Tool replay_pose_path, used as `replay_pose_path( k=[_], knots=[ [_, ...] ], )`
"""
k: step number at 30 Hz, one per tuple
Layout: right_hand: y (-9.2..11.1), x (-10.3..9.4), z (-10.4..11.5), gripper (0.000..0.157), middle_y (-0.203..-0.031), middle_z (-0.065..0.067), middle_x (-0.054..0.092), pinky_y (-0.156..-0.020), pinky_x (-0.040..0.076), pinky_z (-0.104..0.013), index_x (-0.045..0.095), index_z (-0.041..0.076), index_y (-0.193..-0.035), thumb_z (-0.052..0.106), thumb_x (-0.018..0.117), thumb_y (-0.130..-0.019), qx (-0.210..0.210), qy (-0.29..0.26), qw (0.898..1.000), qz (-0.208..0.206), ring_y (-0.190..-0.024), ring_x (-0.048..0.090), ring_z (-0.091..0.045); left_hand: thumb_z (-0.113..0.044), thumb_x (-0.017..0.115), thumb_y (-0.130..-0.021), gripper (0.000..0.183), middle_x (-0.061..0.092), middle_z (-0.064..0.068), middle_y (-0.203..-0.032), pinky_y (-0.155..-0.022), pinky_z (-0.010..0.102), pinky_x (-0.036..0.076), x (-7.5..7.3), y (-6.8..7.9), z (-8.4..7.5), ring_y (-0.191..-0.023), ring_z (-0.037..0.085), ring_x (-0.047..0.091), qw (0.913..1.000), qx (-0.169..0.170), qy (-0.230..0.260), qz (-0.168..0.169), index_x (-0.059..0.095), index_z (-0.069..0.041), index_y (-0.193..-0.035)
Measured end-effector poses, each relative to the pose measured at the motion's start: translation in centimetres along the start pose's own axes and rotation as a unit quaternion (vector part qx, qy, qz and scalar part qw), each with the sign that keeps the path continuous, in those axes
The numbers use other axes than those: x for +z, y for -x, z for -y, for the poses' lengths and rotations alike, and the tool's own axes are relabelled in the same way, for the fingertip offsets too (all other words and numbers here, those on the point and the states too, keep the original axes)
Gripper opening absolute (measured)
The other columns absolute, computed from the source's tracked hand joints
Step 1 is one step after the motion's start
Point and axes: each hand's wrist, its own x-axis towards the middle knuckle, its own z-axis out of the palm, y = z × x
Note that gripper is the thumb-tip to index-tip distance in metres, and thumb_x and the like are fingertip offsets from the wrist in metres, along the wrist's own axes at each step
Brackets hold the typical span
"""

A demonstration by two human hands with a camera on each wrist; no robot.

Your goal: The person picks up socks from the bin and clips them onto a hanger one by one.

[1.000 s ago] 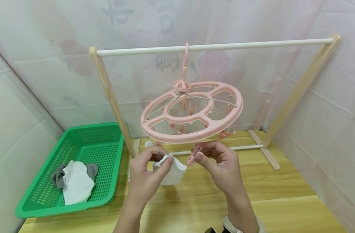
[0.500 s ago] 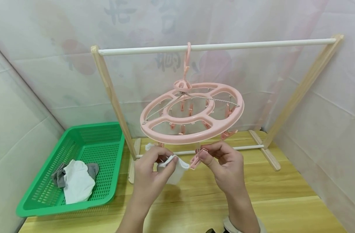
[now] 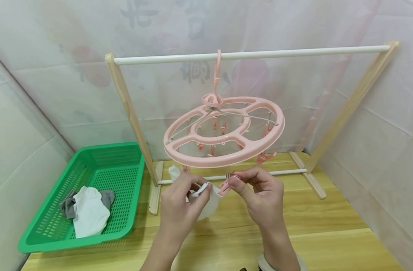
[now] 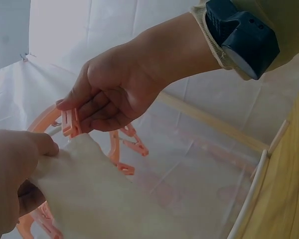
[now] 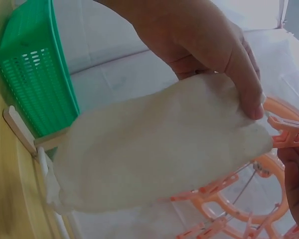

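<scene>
My left hand pinches the open edge of a white sock between thumb and fingers. The sock hangs down, broad and pale in the right wrist view. A pink clothes peg, strung below the round pink drying hanger, is pinched at its handles by my right hand. The peg's tip meets the sock's upper corner; whether it grips the cloth I cannot tell. Another piece of white cloth hangs behind my left hand, near another peg.
The hanger hooks over a white rail on a wooden-legged rack. At the left a green basket holds a white sock and grey cloth. Several pegs dangle under the hanger. The wooden table lies below.
My left hand has moved right with the sock, bringing its edge to the peg. My right hand and peg have shifted slightly right. The hanger has swayed a little.
</scene>
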Motion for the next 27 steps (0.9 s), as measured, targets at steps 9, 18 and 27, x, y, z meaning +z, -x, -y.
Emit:
replay_pose_path(
  k=[9, 18, 27],
  knots=[
    [-0.04, 0.51, 0.02, 0.007, -0.084, -0.001, 0.079, -0.081, 0.062, -0.026, 0.067, -0.014, -0.088, -0.014, 0.073, -0.085, -0.009, 0.009, 1.0, -0.001, -0.081, 0.078, -0.013, -0.002, 0.08, -0.085, 0.015, 0.069, -0.002, -0.081, -0.058, 0.011, 0.049, 0.16, 0.01, -0.21, -0.062, 0.006, 0.057, 0.9997, 0.012, 0.021, 0.004, 0.069, -0.011, -0.091],
    [-0.03, 0.28, -0.14, 0.007, -0.087, 0.001, 0.079, -0.079, 0.061, -0.022, 0.068, -0.014, -0.089, -0.01, 0.074, -0.087, -0.013, 0.045, 0.999, -0.01, -0.079, 0.076, -0.009, -0.005, 0.081, -0.086, 0.016, 0.068, -0.002, -0.083, -0.051, 0.017, 0.039, -0.28, 0.02, -0.01, -0.06, 0.006, 0.045, 0.9986, 0.004, 0.048, 0.023, 0.07, -0.011, -0.095],
    [0.04, -0.06, -0.35, 0.009, -0.092, 0.003, 0.079, -0.075, 0.059, -0.019, 0.067, -0.016, -0.091, -0.01, 0.073, -0.087, -0.014, 0.035, 0.999, 0.008, -0.084, 0.075, -0.008, -0.004, 0.082, -0.085, 0.018, 0.071, 0.0, -0.086, -0.06, 0.012, 0.044, -0.54, -0.25, 0.05, -0.065, 0.006, 0.054, 0.9936, 0.024, 0.097, 0.054, 0.07, -0.011, -0.096]
  ],
)
